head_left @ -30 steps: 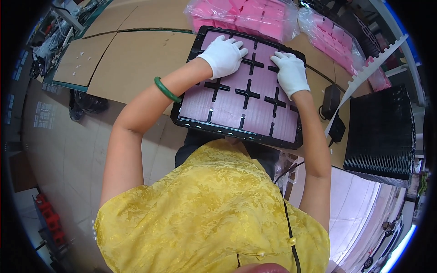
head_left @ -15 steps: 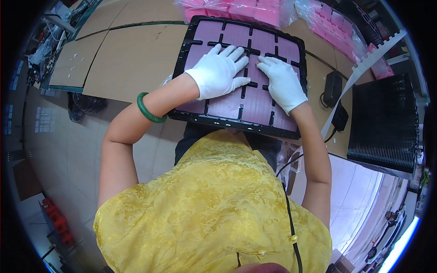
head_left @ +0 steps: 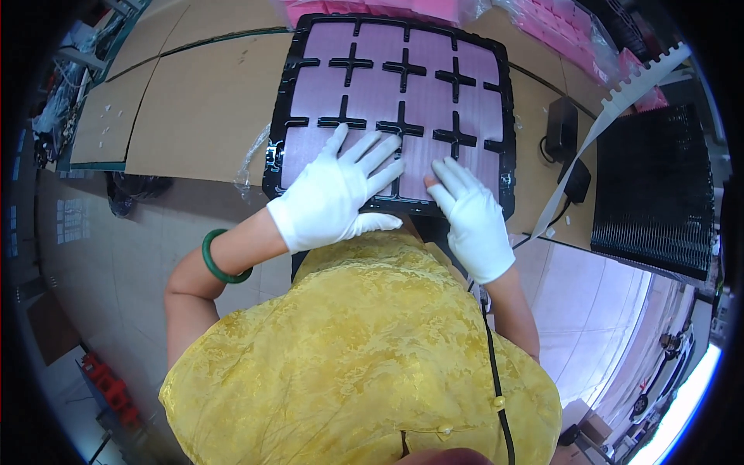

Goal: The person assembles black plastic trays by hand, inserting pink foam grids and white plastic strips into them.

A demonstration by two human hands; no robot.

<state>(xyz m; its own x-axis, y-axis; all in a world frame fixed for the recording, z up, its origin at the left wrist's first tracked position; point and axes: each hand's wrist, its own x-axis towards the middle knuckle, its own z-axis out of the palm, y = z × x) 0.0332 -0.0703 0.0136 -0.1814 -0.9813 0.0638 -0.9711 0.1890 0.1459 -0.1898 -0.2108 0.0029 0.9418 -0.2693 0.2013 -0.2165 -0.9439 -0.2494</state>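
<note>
In front of me lies a black plastic tray (head_left: 507,167) with raised cross-shaped dividers. Pinkish-purple sheets (head_left: 377,93) fill its compartments. My left hand (head_left: 329,190), in a white glove, rests with spread fingers over the near rim and the near middle of the tray. Beside it, my gloved right hand (head_left: 471,221) lays its outstretched fingers on the near right part, its palm past the tray's edge. Neither hand holds anything. A green bangle (head_left: 221,256) circles my left wrist.
Brown cardboard (head_left: 209,108) covers the table. Behind the tray are pink pieces in clear plastic (head_left: 554,35). At right stand a black power adapter (head_left: 562,128), a notched white strip (head_left: 612,116) and a stack of black trays (head_left: 651,186). A cable runs toward me.
Both hands have slid toward me, from the tray's middle to its near edge. The tray now sits slightly farther left, and more of its dividers show.
</note>
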